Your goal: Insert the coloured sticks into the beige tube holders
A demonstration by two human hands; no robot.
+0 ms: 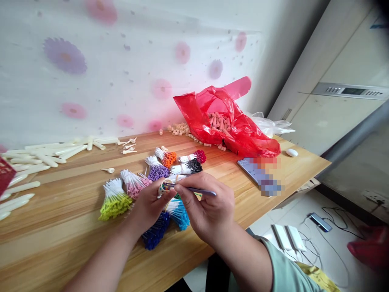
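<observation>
Between the fingers of my left hand (pixel 152 205) is a small white cylindrical piece (pixel 163 188) with coloured spots in its opening. My right hand (pixel 209 202) pinches a pair of slim greyish-purple tweezers (pixel 202 190), whose tip reaches the mouth of that piece. Bundles of thin white sticks with coloured ends lie around and under my hands: yellow-green (pixel 115 202), pink (pixel 135 184), purple (pixel 158 170), orange (pixel 167 157), black (pixel 190 167), dark red (pixel 194 156), light blue (pixel 179 213) and dark blue (pixel 156 231). My hands partly cover some bundles.
Behind the bundles a red plastic bag (pixel 243 134) holds peach-coloured slotted pieces (pixel 220 123), with more pieces (pixel 179 129) beside it. Long cream-coloured tubes (pixel 45 156) lie at left. A phone (pixel 255 176) and a white oval object (pixel 291 152) are near the table's right edge.
</observation>
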